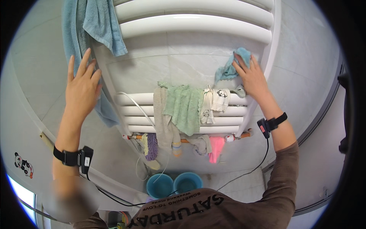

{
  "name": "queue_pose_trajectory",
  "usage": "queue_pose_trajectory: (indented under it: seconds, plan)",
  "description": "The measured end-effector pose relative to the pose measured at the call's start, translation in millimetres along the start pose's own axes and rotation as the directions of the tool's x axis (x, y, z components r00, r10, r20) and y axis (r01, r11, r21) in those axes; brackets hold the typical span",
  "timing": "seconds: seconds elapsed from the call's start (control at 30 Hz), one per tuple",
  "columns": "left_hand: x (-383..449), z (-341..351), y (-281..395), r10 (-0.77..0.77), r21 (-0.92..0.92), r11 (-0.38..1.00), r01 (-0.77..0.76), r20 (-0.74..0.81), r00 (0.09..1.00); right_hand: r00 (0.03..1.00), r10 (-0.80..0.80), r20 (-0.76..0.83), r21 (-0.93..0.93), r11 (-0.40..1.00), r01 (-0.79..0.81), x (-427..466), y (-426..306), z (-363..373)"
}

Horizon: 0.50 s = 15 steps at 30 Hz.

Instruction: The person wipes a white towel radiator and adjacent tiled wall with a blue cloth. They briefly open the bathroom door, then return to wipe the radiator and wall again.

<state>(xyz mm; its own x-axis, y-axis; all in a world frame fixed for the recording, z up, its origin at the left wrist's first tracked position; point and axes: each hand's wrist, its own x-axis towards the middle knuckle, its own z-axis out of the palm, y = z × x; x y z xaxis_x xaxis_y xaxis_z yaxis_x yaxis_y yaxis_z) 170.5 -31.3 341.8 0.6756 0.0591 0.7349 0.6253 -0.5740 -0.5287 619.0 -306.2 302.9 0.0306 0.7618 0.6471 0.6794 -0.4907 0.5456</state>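
My right hand [253, 75] has its fingers on a bunched blue cloth [228, 70], at the tiled wall [183, 64] seen between the bars of a white towel radiator [194, 24]. Part of the cloth lies hidden under the fingers, and one corner hangs down to the left. My left hand [83, 83] is raised with fingers apart and nothing visible in it. It is in front of a long blue towel [73, 34] hanging at the radiator's left side; whether it touches the towel I cannot tell. A second blue towel part [104, 28] hangs over the upper bars.
The lower bars carry a green fluffy towel [186, 106], a grey towel [163, 120] and small panda-print cloths [220, 100]. Socks, a pink cloth [216, 147] and a purple chenille piece [151, 147] hang on the pipe below. Two blue buckets [187, 181] stand beneath. A white cord [140, 107] crosses the bars.
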Motion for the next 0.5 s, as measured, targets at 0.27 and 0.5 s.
queue_pose_trajectory:
  seconds: [0.27,0.5]
  plan:
    - [-62.1,-20.3,58.0,-0.131,-0.171,0.976,0.135,0.034,0.991,0.872,-0.49,0.0,0.116,0.866,0.487,43.8,-16.2,-1.2]
    - [-91.2,-24.6,84.7,-0.194,-0.248,0.947,0.206,0.071,0.978,0.776,-0.564,-0.283,0.179,0.763,0.621,100.6,-98.6,15.6]
